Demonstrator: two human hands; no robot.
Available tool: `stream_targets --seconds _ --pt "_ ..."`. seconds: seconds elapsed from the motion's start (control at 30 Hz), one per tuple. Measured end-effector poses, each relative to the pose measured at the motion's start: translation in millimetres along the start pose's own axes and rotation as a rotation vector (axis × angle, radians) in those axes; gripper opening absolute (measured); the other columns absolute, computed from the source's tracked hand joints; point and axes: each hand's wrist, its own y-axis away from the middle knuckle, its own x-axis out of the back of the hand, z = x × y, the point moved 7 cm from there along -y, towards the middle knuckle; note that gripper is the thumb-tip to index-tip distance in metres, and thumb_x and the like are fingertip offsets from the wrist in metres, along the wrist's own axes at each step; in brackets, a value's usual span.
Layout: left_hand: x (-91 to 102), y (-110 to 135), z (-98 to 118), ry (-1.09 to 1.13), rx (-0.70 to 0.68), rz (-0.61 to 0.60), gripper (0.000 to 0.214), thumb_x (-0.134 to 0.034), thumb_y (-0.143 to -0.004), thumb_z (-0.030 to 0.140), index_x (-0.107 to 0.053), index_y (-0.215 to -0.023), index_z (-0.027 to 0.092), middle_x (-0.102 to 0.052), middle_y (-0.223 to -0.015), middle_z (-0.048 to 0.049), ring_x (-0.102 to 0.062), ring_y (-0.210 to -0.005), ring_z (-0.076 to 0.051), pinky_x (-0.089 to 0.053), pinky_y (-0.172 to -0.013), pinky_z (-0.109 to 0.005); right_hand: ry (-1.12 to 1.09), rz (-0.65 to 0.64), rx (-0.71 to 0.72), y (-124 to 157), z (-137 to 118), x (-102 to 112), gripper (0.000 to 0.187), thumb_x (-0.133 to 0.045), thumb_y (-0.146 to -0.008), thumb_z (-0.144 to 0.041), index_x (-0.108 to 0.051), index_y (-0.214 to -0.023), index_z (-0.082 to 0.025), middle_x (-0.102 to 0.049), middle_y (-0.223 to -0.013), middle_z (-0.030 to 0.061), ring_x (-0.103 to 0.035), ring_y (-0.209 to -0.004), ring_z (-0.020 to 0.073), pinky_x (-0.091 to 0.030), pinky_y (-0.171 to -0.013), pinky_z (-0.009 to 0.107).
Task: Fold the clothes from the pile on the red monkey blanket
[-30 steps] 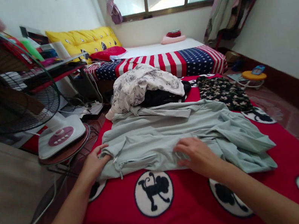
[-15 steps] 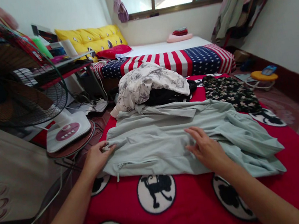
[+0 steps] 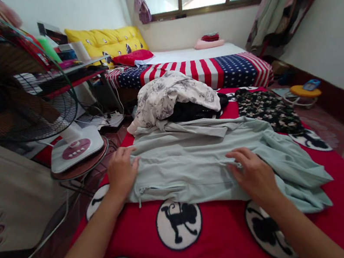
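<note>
A pale green zip jacket (image 3: 178, 167) lies folded lengthwise on the red blanket (image 3: 222, 230), a zipped pocket along its near side and a sleeve bunched at the right. At the jacket's left edge is my left hand (image 3: 122, 172), its fingers stretched forward and the thumb apart. My right hand (image 3: 254, 173) is over the right half of the jacket, with thumb and fingers pinching a small ridge of its cloth. Just beyond the jacket sits a heap with a white floral cloth (image 3: 169, 92) over a black garment (image 3: 190, 110).
A dark floral garment (image 3: 267, 108) lies flat at the far right of the blanket. On the left, a fan (image 3: 76, 147) stands on a round stool. Farther back are a bed with a flag-patterned cover (image 3: 195, 70) and a small yellow stool (image 3: 304, 90).
My left hand has moved slightly up and its fingers have spread. My right hand has shifted right and closed on the jacket's cloth, raising a small ridge.
</note>
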Motion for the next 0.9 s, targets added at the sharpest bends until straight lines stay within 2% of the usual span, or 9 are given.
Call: stream_targets --seconds 0.07,0.13,0.2,0.37,0.5,0.6,0.67,0.77,0.9 --pt "-13.0 18.2 41.8 0.153 -0.197 -0.115 0.033 -0.045 -0.094 0.034 -0.065 -0.116 0.019 -0.064 -0.119 -0.0098 -0.060 -0.111 -0.022 -0.045 -0.098 -0.034 -0.110 0.031 0.185 8.4 -24.8 -7.6 0.023 -0.051 -0.091 -0.024 -0.065 -0.109 -0.020 -0.066 -0.115 0.0094 -0.062 -0.106 0.0231 -0.048 -0.091 0.037" --pt "-34.1 42.0 78.4 0.224 -0.414 -0.327 0.042 -0.041 -0.097 0.042 -0.057 -0.131 0.022 -0.057 -0.137 -0.0083 -0.053 -0.125 -0.021 -0.039 -0.107 -0.036 -0.137 -0.079 0.331 18.3 -39.4 -26.6 0.029 -0.050 -0.094 -0.028 -0.062 -0.120 -0.022 -0.062 -0.128 0.0090 -0.055 -0.121 0.0239 -0.042 -0.103 0.043" --pt "-50.9 59.3 93.4 0.176 -0.524 -0.452 0.056 -0.040 -0.096 0.052 -0.042 -0.145 0.026 -0.039 -0.153 -0.0071 -0.035 -0.141 -0.025 -0.029 -0.115 -0.044 -0.069 -0.219 0.382 27.6 -37.8 -47.9 0.043 -0.051 -0.094 -0.035 -0.051 -0.136 -0.023 -0.051 -0.144 0.0093 -0.044 -0.134 0.0266 -0.036 -0.109 0.049" --pt "-64.0 62.1 60.5 -0.006 -0.458 -0.484 0.060 -0.035 -0.096 0.056 -0.028 -0.150 0.031 -0.020 -0.161 -0.0037 -0.018 -0.148 -0.027 -0.021 -0.117 -0.053 0.072 -0.311 0.276 40.3 -4.6 -64.2 0.061 -0.052 -0.093 -0.044 -0.035 -0.149 -0.027 -0.026 -0.159 0.0080 -0.023 -0.146 0.0288 -0.027 -0.113 0.054" --pt "-58.4 54.9 23.4 -0.108 -0.341 -0.372 0.060 -0.038 -0.094 0.052 -0.034 -0.149 0.028 -0.026 -0.159 -0.0075 -0.023 -0.146 -0.032 -0.026 -0.112 -0.059 0.023 -0.325 0.213 44.8 -0.5 -58.3 0.061 -0.052 -0.093 -0.041 -0.035 -0.149 -0.026 -0.026 -0.158 0.0087 -0.021 -0.147 0.0279 -0.025 -0.115 0.054" --pt "-55.0 46.3 19.1 -0.162 -0.263 -0.272 0.062 -0.037 -0.092 0.048 -0.045 -0.144 0.014 -0.036 -0.152 -0.0191 -0.029 -0.141 -0.042 -0.028 -0.107 -0.066 -0.105 -0.314 0.170 44.2 -5.1 -53.0 0.059 -0.059 -0.090 -0.038 -0.042 -0.145 -0.024 -0.033 -0.155 0.0117 -0.026 -0.145 0.0299 -0.025 -0.114 0.057" --pt "-51.9 41.7 37.2 -0.137 -0.273 -0.204 0.059 -0.037 -0.092 0.046 -0.056 -0.132 0.007 -0.042 -0.147 -0.0248 -0.032 -0.138 -0.045 -0.027 -0.107 -0.067 -0.273 -0.241 0.138 42.9 -7.3 -41.5 0.047 -0.060 -0.090 -0.032 -0.053 -0.136 -0.022 -0.045 -0.148 0.0129 -0.039 -0.139 0.0277 -0.031 -0.112 0.053" --pt "-53.2 46.7 92.5 0.088 -0.476 -0.219 0.051 -0.038 -0.094 0.044 -0.060 -0.128 0.013 -0.040 -0.150 -0.0189 -0.032 -0.141 -0.035 -0.030 -0.112 -0.055 -0.520 -0.003 0.059 43.0 1.3 -3.3 0.027 -0.053 -0.092 -0.020 -0.064 -0.117 -0.023 -0.064 -0.128 0.0093 -0.059 -0.119 0.0195 -0.047 -0.101 0.039" --pt "-72.8 69.1 150.5 0.228 -0.723 -0.392 0.049 -0.040 -0.096 0.046 -0.043 -0.143 0.032 -0.027 -0.159 -0.0045 -0.025 -0.146 -0.028 -0.030 -0.114 -0.052 -0.362 0.411 -0.168 57.4 56.8 66.4 0.019 -0.054 -0.089 -0.018 -0.068 -0.101 -0.024 -0.068 -0.108 0.0064 -0.063 -0.105 0.0199 -0.049 -0.095 0.039"
